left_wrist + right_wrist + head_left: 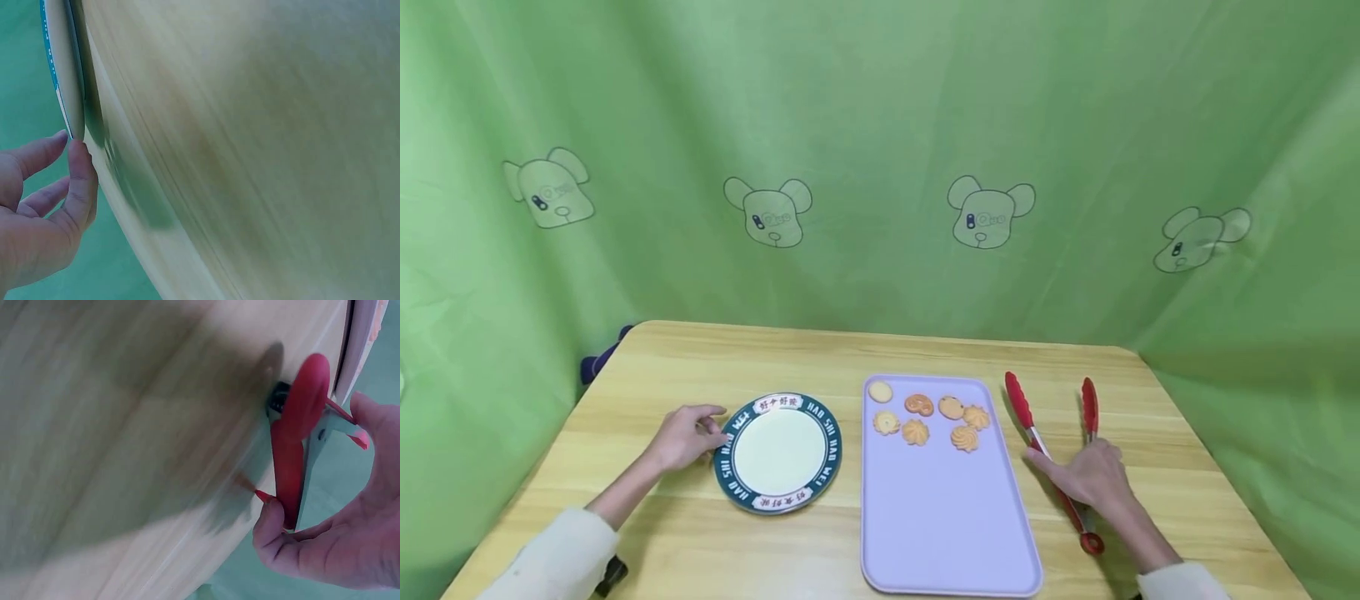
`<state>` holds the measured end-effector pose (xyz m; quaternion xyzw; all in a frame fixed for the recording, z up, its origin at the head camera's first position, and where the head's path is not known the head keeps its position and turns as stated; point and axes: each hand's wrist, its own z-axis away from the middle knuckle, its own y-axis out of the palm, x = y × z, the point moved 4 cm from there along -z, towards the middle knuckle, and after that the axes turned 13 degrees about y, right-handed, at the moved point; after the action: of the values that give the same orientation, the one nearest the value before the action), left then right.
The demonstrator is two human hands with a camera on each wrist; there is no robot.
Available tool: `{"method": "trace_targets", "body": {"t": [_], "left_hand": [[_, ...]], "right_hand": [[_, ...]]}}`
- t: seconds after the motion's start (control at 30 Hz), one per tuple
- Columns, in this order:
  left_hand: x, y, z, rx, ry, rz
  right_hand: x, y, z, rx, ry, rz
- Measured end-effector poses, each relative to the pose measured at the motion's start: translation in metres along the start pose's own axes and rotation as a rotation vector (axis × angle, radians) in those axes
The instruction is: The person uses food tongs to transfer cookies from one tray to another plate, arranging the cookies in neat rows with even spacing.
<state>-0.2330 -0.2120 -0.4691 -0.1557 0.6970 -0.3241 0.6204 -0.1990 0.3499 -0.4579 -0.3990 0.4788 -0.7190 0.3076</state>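
At the left of the head view, my left hand [683, 437] is at the near-left rim of a round plate [778, 454] with a dark green lettered border. In the left wrist view, thumb and fingers pinch the edge of that plate [67, 75]. My right hand [1093, 477] grips red-handled metal tongs [1036, 440], whose red tips are spread apart and point to the far side. The right wrist view has the tongs [290, 481] between thumb and fingers. Between the hands lies a lilac tray [947, 517], with several cookies [915, 431] across its far half.
All of this is on a light wooden table [820, 558]. A green curtain [880, 275] with printed bear heads hangs behind and at both sides. Something dark purple [597, 365] shows past the table's far left corner.
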Motion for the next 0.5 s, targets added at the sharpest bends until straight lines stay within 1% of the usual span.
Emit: {"method": "trace_targets", "body": {"t": [0.2,0.3,0.4,0.5], "left_hand": [[0.0017,0.0062,0.0071,0.003,-0.038,0.009],[0.0011,0.0092,0.0060,-0.001,-0.031,0.018],[0.0005,0.0107,0.0037,-0.007,-0.027,0.022],[0.0004,0.0107,0.0033,-0.006,-0.031,0.027]], "right_hand": [[0.0037,0.0048,0.0022,0.016,-0.008,-0.003],[0.0029,0.0048,0.0047,0.020,-0.007,0.003],[0.0003,0.0048,0.0067,0.031,0.008,-0.014],[-0.0005,0.0038,0.0078,0.037,0.007,-0.034]]}}
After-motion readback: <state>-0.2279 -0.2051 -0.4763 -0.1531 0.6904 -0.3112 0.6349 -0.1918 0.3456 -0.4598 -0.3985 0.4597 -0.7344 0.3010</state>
